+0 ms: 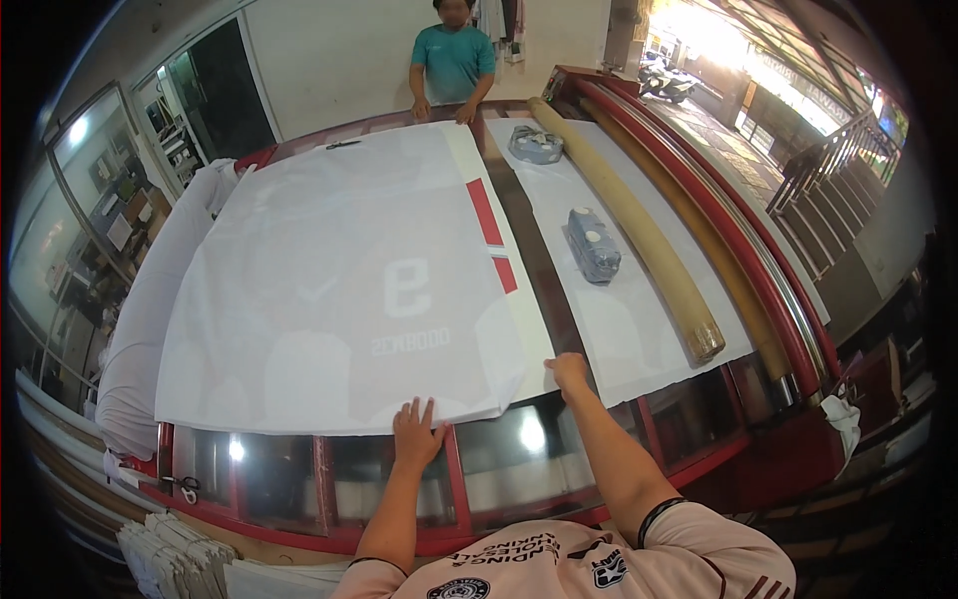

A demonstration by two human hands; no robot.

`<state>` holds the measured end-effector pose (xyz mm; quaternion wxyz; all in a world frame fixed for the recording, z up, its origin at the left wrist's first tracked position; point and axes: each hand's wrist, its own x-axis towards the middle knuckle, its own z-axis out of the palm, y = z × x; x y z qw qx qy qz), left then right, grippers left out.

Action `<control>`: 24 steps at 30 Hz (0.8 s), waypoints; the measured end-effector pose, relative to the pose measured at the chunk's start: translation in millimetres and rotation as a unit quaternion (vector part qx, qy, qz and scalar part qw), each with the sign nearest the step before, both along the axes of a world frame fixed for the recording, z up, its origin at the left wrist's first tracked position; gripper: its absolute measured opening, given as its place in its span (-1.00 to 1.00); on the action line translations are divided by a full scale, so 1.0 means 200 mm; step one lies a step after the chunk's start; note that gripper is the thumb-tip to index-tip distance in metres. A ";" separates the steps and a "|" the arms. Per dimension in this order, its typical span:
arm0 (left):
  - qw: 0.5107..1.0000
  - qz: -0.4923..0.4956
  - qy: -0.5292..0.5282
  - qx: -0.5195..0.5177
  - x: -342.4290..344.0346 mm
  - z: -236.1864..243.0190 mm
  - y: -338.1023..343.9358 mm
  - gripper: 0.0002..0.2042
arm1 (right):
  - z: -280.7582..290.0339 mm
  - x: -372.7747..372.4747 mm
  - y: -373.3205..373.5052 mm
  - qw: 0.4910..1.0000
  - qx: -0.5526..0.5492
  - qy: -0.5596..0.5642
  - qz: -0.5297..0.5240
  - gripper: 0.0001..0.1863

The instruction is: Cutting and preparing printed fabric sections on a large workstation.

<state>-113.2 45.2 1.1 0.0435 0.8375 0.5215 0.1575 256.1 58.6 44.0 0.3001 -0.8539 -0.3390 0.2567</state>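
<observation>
A wide white fabric sheet [254, 270] lies flat on the red-framed table, with faint printed shapes showing through it. A cream paper strip with red blocks [484, 210] shows along its right side. My left hand [417, 434] rests on the sheet's near edge, fingers spread. At the near right corner, my right hand [567, 371] is closed, its fingers pinching the edge of the cream paper [539, 354]. A small dark tool [343, 145] lies on the sheet's far side.
Two grey wrapped weights [594, 247] and a long cardboard tube [639, 240] lie on white paper at the right, beside red and metal rollers [743, 240]. A fabric roll [150, 309] borders the left. Scissors [186, 487] hang near the front left. A co-worker [452, 65] stands at the far edge, hands on it.
</observation>
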 end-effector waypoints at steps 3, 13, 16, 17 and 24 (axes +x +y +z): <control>0.999 -0.039 -0.022 -0.006 0.08 0.01 -0.06 -0.37 | 0.02 0.13 -0.08 0.998 -0.018 0.044 -0.032 -0.66; 0.996 -0.084 0.001 0.030 0.20 0.04 -0.12 -0.39 | 0.04 0.13 -0.17 0.967 -0.012 -0.256 -0.012 -0.55; 0.996 -0.087 -0.001 0.020 0.19 0.04 -0.11 -0.40 | 0.01 0.00 -0.13 0.977 0.004 -0.187 0.098 -0.55; 0.996 -0.087 0.000 0.021 0.19 0.04 -0.11 -0.41 | 0.01 -0.04 -0.11 0.978 0.008 -0.180 0.102 -0.55; 0.996 -0.088 0.007 0.030 0.19 0.06 -0.11 -0.42 | -0.05 -0.16 -0.05 0.985 -0.085 -0.134 0.075 -0.53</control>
